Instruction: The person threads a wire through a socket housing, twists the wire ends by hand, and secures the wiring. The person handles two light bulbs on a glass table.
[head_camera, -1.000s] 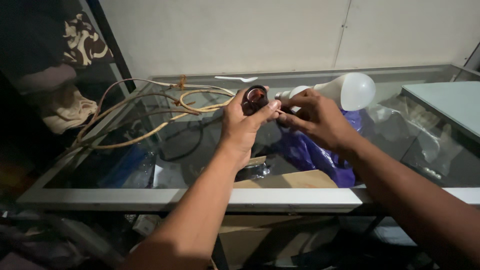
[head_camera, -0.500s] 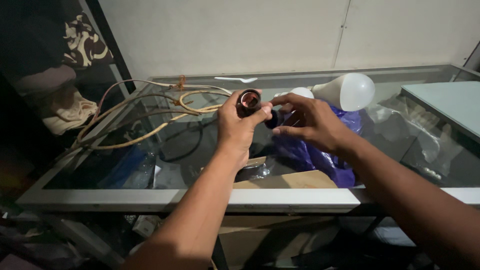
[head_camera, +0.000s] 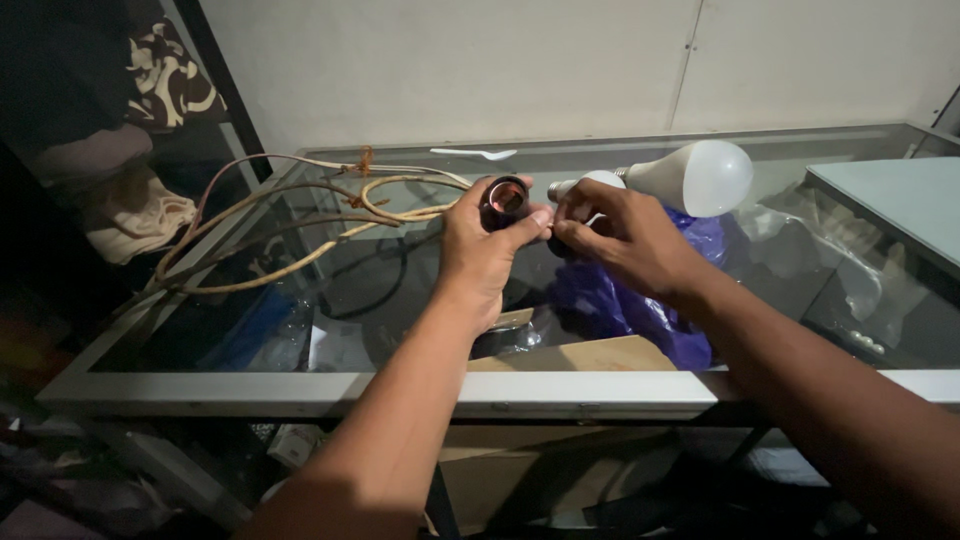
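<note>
My left hand (head_camera: 482, 255) grips a dark round lamp socket (head_camera: 503, 201), its open end turned up toward me. A tangled tan cable (head_camera: 300, 210) runs from the socket leftward across the glass table top (head_camera: 300, 330). My right hand (head_camera: 622, 236) is beside the socket, fingertips pinched together at a small dark part; what they pinch is hidden. Just behind the right hand lie two white light bulbs on the glass, a large one (head_camera: 700, 176) and a smaller one (head_camera: 590, 182).
Under the glass are a purple plastic bag (head_camera: 640, 300), a brown cardboard piece (head_camera: 590, 352), a black cable loop and clear plastic. A white plastic spoon (head_camera: 475, 153) lies at the back. A pale panel (head_camera: 900, 200) sits at the right; cloth hangs at the left.
The left hand has turned the socket so its opening faces up. The right hand has drawn slightly back from the socket and pinches beside it.
</note>
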